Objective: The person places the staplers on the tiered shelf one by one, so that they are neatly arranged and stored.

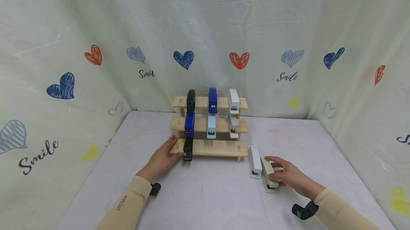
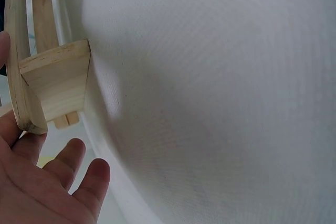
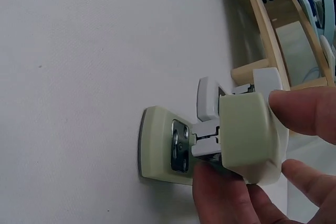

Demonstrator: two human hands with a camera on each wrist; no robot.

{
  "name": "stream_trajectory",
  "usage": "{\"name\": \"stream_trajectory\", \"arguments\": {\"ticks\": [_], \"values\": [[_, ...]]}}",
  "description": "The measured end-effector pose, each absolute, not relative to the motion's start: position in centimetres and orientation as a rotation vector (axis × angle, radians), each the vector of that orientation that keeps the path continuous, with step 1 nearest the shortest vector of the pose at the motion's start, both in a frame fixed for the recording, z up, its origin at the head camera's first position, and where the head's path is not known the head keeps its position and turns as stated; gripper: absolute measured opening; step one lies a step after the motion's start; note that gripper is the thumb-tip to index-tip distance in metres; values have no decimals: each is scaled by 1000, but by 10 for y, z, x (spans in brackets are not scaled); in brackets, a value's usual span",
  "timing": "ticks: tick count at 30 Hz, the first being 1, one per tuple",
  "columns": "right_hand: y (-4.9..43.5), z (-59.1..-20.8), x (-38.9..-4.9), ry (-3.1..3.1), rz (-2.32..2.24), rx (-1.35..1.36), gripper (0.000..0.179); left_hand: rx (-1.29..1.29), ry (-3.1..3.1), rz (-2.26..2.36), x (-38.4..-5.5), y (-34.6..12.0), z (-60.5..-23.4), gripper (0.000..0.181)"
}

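My left hand [image 1: 164, 155] grips the left end of the lowest step of a three-step wooden rack [image 1: 217, 147], with some fingers extended past the board's end in the left wrist view. My right hand [image 1: 289, 175] holds a pale green stapler [image 1: 268, 173] between thumb and fingers, right of the rack. In the right wrist view the stapler's head [image 3: 247, 132] is near the camera, its base close over the tabletop. Beside it on the table lies a white stapler [image 1: 255, 160]. A black stapler [image 1: 188, 150] sits at the left of the lowest step.
The middle step bears a blue stapler [image 1: 189, 124], a light blue one [image 1: 211, 126] and a grey-white one [image 1: 233, 125]. On the top step stand a black stapler [image 1: 190, 100], a blue one [image 1: 213, 100] and a white one [image 1: 234, 100]. A printed curtain [image 1: 211, 27] hangs behind the white table [image 1: 208, 194].
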State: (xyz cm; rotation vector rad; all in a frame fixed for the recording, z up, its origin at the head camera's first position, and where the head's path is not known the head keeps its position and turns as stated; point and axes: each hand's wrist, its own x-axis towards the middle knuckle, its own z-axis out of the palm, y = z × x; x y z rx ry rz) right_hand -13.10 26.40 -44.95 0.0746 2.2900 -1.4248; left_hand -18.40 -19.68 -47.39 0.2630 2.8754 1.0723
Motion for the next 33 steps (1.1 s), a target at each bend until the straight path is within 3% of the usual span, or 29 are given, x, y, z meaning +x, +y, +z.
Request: {"name": "stream_trajectory", "arguments": {"ticks": [33], "values": [[266,-463,-124,2136,-1691,151,82,268,2880,1067,-185,-196,-475,74]]}}
